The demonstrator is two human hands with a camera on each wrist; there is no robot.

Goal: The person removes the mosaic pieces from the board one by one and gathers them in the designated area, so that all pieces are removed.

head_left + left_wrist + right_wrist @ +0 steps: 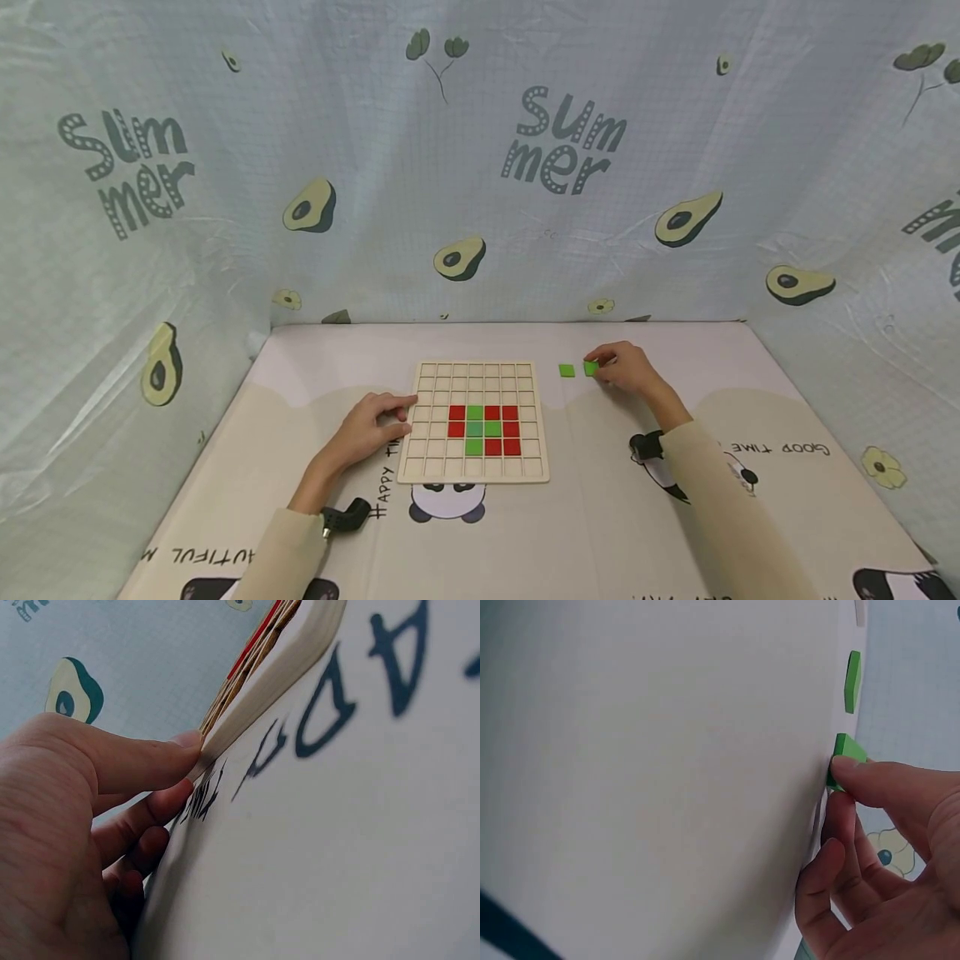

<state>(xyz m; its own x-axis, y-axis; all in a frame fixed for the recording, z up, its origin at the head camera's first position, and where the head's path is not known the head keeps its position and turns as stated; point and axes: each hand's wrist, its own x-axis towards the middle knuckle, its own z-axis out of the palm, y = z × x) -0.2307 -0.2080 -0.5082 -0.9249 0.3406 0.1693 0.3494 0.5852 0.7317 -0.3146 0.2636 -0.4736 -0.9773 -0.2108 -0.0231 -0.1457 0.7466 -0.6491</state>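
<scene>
A pale wooden grid board lies on the table, with several red tiles and green tiles in its cells. My left hand is at the board's left edge; in the left wrist view the thumb and a finger of that hand pinch the board's side. Beyond the board's upper right corner, my right hand pinches a green tile between thumb and fingers, seen close in the right wrist view. Another green tile lies just left of it.
The table cover carries printed pandas and lettering. A hanging sheet with avocado prints stands behind the table and along both sides. Each wrist wears a small black camera, one on the left and one on the right.
</scene>
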